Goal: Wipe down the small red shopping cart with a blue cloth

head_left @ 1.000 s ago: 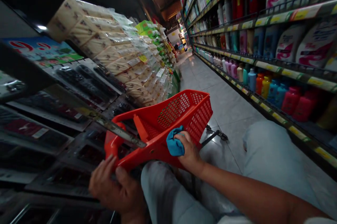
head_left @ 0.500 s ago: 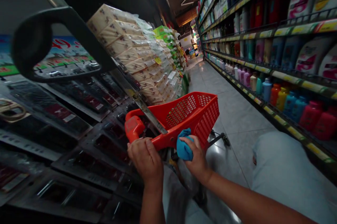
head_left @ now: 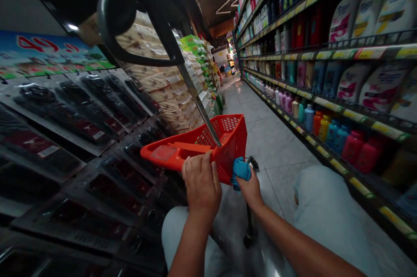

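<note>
A red plastic shopping cart basket (head_left: 239, 138) with perforated walls stands low in front of me. A metal pole (head_left: 198, 103) rises from it, topped by a dark grey loop handle (head_left: 172, 47). My left hand (head_left: 202, 181) is closed over the basket's near edge, its fingertips partly hidden. My right hand (head_left: 251, 188) grips a bunched blue cloth (head_left: 241, 169) at the basket's near right corner. Whether the cloth touches the plastic I cannot tell.
Shelves of bottles (head_left: 339, 136) line the right side of a tiled aisle (head_left: 257, 112). Dark packaged goods (head_left: 87, 107) hang on the left, close to the cart. Stacked beige packs (head_left: 163, 94) stand behind it. My bent knee (head_left: 325, 194) is at the right.
The cart has turned, and its pole and handle now stand more upright. My left hand has shifted right along the edge. The right hand has carried the cloth slightly right, towards the corner.
</note>
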`<state>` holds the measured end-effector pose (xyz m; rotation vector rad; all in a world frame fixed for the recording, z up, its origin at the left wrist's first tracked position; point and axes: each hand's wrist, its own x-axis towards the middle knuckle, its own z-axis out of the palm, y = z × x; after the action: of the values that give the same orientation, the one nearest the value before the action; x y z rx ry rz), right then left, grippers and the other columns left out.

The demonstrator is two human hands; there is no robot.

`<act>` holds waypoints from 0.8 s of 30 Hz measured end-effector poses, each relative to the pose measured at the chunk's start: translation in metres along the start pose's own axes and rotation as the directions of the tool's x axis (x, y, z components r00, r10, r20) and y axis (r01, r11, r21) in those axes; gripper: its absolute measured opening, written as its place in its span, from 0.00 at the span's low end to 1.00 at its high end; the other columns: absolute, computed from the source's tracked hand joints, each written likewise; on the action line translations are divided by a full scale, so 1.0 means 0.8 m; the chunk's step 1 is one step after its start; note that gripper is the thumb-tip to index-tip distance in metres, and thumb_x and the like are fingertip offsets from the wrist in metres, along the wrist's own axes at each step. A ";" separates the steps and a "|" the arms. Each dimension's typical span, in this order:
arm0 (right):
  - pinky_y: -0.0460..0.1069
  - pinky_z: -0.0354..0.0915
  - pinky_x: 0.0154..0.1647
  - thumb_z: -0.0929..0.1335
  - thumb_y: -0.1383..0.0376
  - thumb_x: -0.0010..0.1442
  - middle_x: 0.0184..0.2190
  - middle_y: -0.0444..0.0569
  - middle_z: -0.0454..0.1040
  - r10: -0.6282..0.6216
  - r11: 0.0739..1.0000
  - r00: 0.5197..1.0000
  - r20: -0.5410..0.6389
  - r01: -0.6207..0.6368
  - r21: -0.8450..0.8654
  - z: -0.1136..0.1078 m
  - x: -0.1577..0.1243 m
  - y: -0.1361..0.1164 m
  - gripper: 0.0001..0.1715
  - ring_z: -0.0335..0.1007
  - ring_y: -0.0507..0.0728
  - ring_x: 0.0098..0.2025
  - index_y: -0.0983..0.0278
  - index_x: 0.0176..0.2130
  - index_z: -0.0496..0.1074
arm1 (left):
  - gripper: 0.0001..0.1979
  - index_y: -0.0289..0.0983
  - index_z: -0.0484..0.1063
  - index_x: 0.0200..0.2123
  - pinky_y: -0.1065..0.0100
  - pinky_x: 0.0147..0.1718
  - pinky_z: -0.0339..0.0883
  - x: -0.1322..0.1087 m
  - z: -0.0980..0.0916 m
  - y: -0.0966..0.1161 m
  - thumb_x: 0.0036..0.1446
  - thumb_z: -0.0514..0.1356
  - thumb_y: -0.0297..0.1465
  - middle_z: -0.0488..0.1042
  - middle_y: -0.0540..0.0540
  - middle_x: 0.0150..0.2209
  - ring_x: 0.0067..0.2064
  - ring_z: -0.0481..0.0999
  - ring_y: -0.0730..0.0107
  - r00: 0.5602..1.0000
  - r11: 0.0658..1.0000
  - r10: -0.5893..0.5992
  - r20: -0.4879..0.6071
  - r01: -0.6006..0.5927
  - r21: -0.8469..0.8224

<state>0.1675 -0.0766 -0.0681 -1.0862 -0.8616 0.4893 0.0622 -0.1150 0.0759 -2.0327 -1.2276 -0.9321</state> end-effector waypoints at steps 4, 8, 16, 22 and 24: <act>0.61 0.67 0.61 0.73 0.65 0.52 0.52 0.53 0.76 -0.148 0.985 0.989 0.024 0.146 0.089 -0.007 0.039 -0.070 0.29 0.73 0.64 0.55 0.58 0.54 0.72 | 0.22 0.37 0.62 0.65 0.47 0.68 0.55 0.004 -0.002 0.013 0.70 0.48 0.30 0.74 0.38 0.57 0.62 0.70 0.57 0.993 0.967 0.119 0.005 -0.114 -0.229; 0.56 0.70 0.57 0.70 0.72 0.49 0.52 0.50 0.75 -0.308 0.950 0.936 0.171 0.294 0.105 -0.034 0.070 -0.157 0.33 0.74 0.62 0.55 0.56 0.54 0.73 | 0.22 0.40 0.62 0.65 0.56 0.65 0.62 0.014 -0.011 -0.035 0.71 0.48 0.30 0.74 0.41 0.60 0.63 0.71 0.64 0.998 0.920 0.033 -0.060 -0.054 -0.387; 0.59 0.71 0.58 0.69 0.75 0.48 0.65 0.53 0.66 -0.222 0.794 0.833 0.506 0.455 -0.402 -0.044 0.068 -0.201 0.42 0.74 0.65 0.57 0.56 0.62 0.69 | 0.27 0.33 0.74 0.55 0.45 0.67 0.55 0.017 0.049 -0.138 0.72 0.42 0.41 0.76 0.34 0.57 0.63 0.70 0.54 0.951 0.956 -0.270 -0.151 0.247 -0.156; 0.57 0.73 0.42 0.68 0.68 0.57 0.52 0.56 0.75 -0.027 0.517 0.821 0.570 0.500 -0.695 -0.032 0.081 -0.255 0.31 0.80 0.65 0.43 0.57 0.59 0.69 | 0.24 0.33 0.74 0.56 0.44 0.67 0.54 0.017 0.065 -0.104 0.72 0.44 0.39 0.75 0.34 0.58 0.64 0.68 0.53 0.931 0.953 -0.300 -0.208 0.282 -0.112; 0.55 0.71 0.39 0.68 0.66 0.58 0.47 0.56 0.77 0.013 0.440 0.818 0.575 0.512 -0.738 -0.028 0.086 -0.267 0.24 0.80 0.65 0.41 0.58 0.55 0.71 | 0.23 0.33 0.73 0.56 0.42 0.67 0.54 0.019 0.065 -0.089 0.72 0.46 0.38 0.75 0.34 0.58 0.64 0.68 0.51 0.925 0.950 -0.312 -0.215 0.297 -0.101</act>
<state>0.2135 -0.1267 0.1467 -1.7617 -1.8732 -0.0131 0.0166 -0.0383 0.0662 -1.7497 -1.4228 -1.3302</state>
